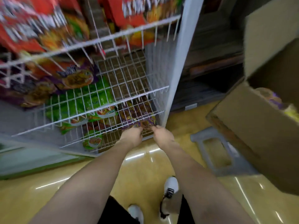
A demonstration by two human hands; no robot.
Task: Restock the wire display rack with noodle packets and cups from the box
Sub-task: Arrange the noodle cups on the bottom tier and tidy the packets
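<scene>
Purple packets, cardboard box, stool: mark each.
purple packets (139,120), head view, top packet's front in lowest basket
cardboard box (252,120), head view, bare front wall
stool (210,131), head view, grey top edge

Both bare arms extended forward and down — left hand (131,136) and right hand (162,134) close together, fingers curled.

We see an evenly bright indoor scene, though heavy motion blur smears most of it. The wire rack (103,88) is the landmark: packets on its upper shelves are streaked beyond reading, while its lower front wires stay somewhat sharper. Below the rack, the glossy yellow floor (145,167) carries long white streaks of glare from overhead lights. Right of the rack the background falls dim and shadowed. The rack's post leans noticeably, showing wide-angle distortion.
</scene>
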